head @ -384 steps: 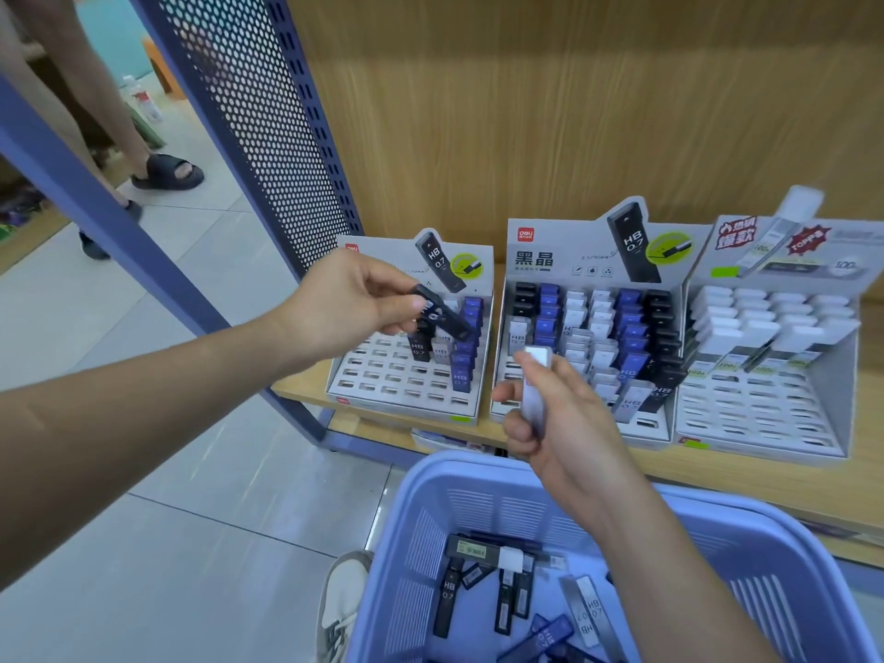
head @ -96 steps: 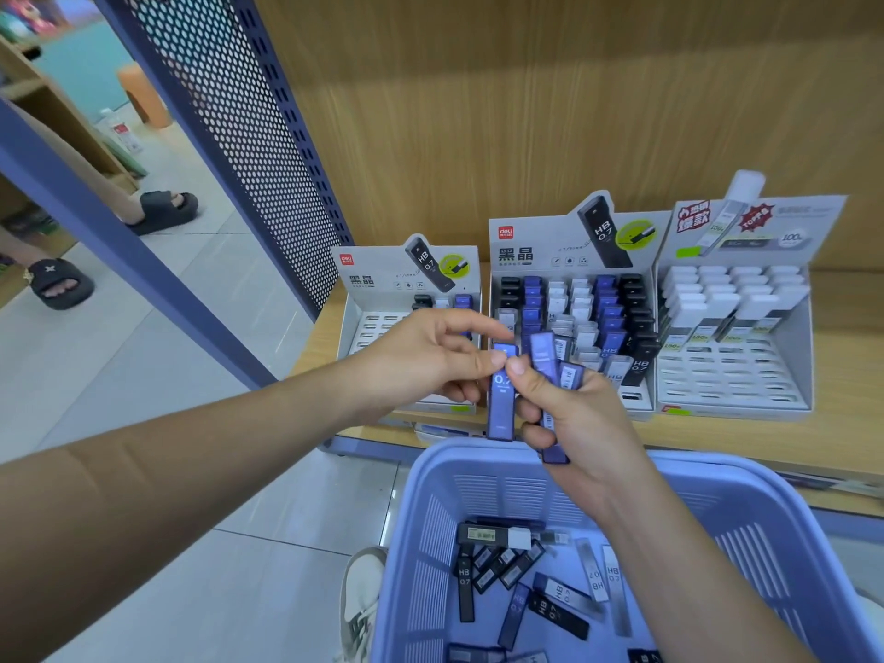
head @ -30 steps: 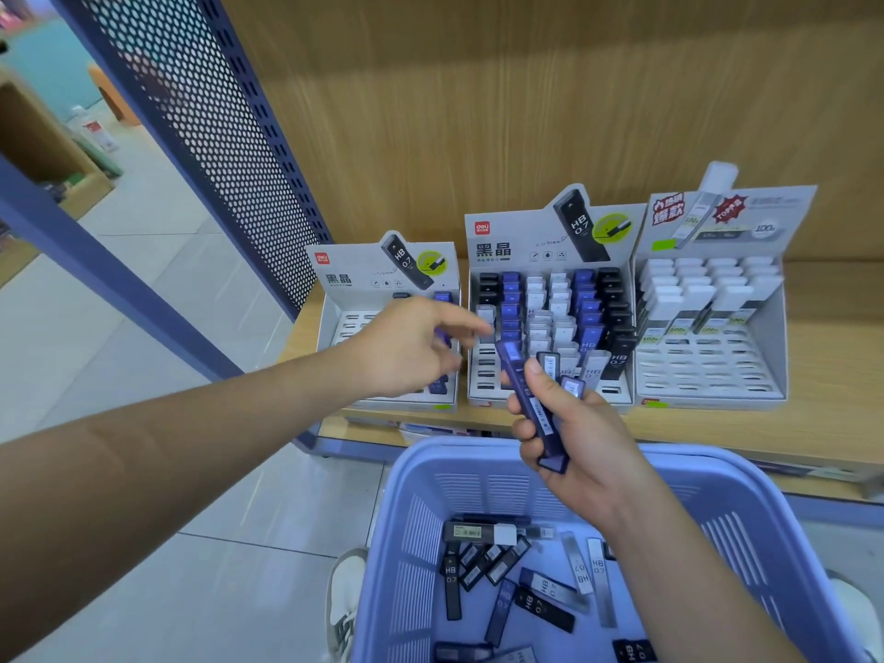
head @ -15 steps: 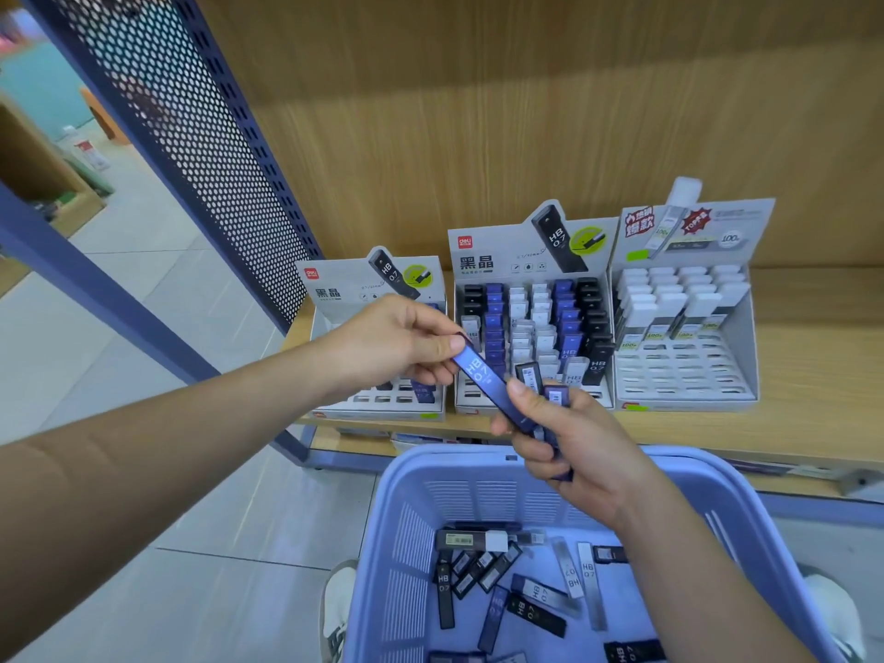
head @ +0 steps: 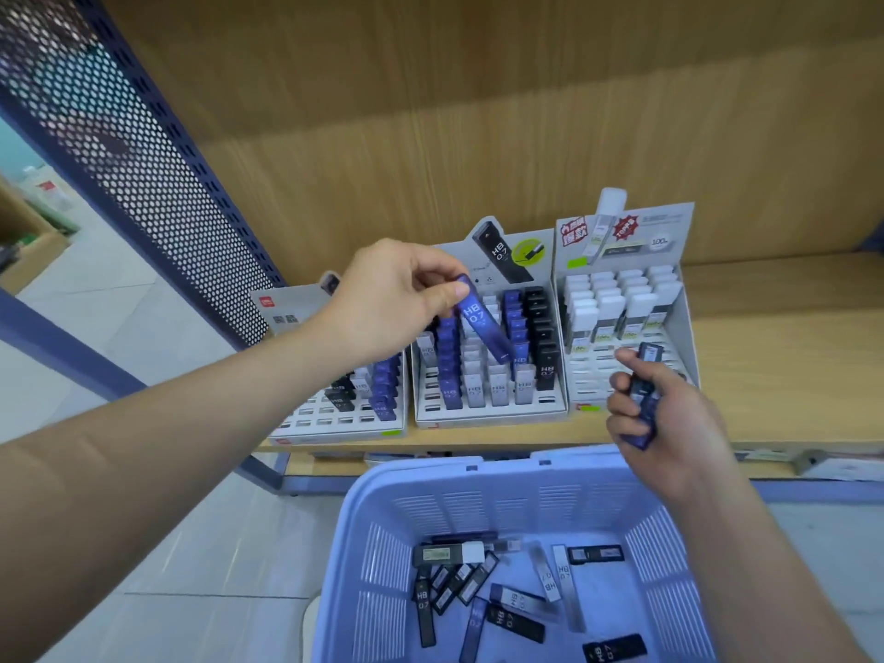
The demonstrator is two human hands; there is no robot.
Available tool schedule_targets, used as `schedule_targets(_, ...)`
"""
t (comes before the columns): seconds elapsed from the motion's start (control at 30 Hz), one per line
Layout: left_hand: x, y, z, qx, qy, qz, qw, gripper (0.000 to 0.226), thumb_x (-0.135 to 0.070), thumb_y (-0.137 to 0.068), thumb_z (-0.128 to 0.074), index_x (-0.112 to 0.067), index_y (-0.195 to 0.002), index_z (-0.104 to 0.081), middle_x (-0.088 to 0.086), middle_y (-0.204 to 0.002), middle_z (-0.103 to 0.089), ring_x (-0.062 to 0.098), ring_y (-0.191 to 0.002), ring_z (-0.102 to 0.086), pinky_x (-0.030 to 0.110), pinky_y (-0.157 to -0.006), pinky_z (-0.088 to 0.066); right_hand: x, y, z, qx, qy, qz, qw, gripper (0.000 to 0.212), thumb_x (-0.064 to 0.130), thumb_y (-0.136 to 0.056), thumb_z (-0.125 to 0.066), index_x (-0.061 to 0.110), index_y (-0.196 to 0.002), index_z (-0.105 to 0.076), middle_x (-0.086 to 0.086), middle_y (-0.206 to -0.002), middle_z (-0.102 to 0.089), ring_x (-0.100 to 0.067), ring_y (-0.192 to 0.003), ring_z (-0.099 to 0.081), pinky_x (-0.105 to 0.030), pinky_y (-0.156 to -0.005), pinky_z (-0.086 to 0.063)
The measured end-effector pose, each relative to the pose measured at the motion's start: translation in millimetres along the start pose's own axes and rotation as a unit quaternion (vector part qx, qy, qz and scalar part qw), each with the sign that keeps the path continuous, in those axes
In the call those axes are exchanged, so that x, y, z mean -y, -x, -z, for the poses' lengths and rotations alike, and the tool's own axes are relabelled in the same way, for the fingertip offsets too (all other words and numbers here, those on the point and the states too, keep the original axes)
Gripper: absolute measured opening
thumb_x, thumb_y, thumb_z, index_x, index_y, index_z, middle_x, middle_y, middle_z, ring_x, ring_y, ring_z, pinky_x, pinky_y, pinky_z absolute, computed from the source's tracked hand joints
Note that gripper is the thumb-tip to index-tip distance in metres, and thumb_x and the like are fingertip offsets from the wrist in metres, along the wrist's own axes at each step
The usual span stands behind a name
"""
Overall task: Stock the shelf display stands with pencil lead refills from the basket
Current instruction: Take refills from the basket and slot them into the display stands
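- The left hand (head: 397, 299) pinches the upper end of a flat, glossy blue plastic refill case (head: 483, 323) printed HB 0.7 in white. Thumb and fingertips are closed on it.
- The refill case slants from 11 o'clock at the pinch to 5 o'clock at its free end. That end hangs just over the rows of the middle display stand (head: 488, 416), a white cardboard tray of stepped slots.
- The coming move turns on that slant, I judge. The stocked cases stand end-down, so this one needs tipping nearer upright, free end first. I cannot tell which slot it is meant for.
- The left hand is the nearer to that stand.
- The right hand (head: 679, 423), at 4 o'clock from the stand, is curled round a small bundle of dark blue cases (head: 643, 404). It is in front of the right display stand (head: 681, 260), white card with white-capped cases at its back.
- The left display stand (head: 335, 430), at 9 o'clock, holds a few black and blue cases.
- At 6 o'clock, the lavender slotted plastic basket (head: 478, 500) holds loose cases (head: 516, 614), black, blue and clear grey, lying flat at mixed angles.
- The cases look hard, smooth and narrow, so one could twist in a fingertip pinch.
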State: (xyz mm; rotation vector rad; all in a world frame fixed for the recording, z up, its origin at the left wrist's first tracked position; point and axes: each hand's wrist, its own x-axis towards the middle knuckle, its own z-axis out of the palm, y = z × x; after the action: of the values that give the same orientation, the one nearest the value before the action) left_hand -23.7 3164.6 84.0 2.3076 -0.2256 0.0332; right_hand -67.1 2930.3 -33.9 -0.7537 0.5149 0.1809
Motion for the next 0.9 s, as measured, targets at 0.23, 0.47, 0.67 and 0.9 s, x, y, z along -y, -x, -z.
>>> schedule_targets(0.23, -5.0, -12.9, -49.7, -0.005, -0.119, -0.050, 0.992, 0.020, -0.022, -0.085, -0.069, -0.015, -0.104, -0.074, -0.004, -0.095, -0.073, 0.004, -0.086, -0.064, 0.018, -0.085, -0.049, -1.3, -1.1, 11.8, -0.008, -0.016, -0.019, 1.000, 0.012, 0.016, -0.099, -0.049, 0.012, -0.099, -0.060, 0.001, -0.064, -0.047, -0.007, -0.042, -0.033, -0.016, -0.031, -0.023)
schedule_targets(0.47, 13.9, -17.2, -78.7, 0.067, -0.185, -0.033, 0.980, 0.023, -0.022, -0.087, -0.067, -0.016, -0.108, -0.072, 0.002, -0.107, -0.071, 0.013, -0.100, -0.065, 0.030, -0.095, -0.048, 5.6, -3.3, 18.4, -0.017, -0.034, -0.018, 0.999, 0.014, 0.016, -0.099, -0.050, 0.011, -0.101, -0.063, 0.001, -0.065, -0.048, -0.008, -0.044, -0.034, -0.017, -0.031, -0.024)
schedule_targets(0.67, 18.2, -20.6, -86.1, 0.071, -0.175, -0.011, 0.982, 0.022, -0.022, -0.085, -0.069, -0.017, -0.106, -0.073, 0.000, -0.106, -0.072, 0.010, -0.096, -0.065, 0.025, -0.093, -0.049, 3.0, -4.2, 20.0, -0.005, -0.038, -0.019, 0.999, 0.019, 0.016, -0.097, -0.050, 0.009, -0.107, -0.064, 0.001, -0.065, -0.049, -0.008, -0.045, -0.036, -0.017, -0.032, -0.024)
schedule_targets(0.9, 15.5, -21.1, -87.9, 0.103, -0.189, -0.020, 0.976, 0.022, -0.023, -0.085, -0.070, -0.016, -0.106, -0.073, 0.001, -0.104, -0.072, 0.010, -0.094, -0.066, 0.026, -0.091, -0.049, 1.6, -0.9, 20.1, 0.012, -0.029, -0.024, 0.999, 0.027, 0.016, -0.095, -0.048, 0.006, -0.111, -0.068, 0.000, -0.070, -0.052, -0.008, -0.048, -0.040, -0.016, -0.034, -0.024)
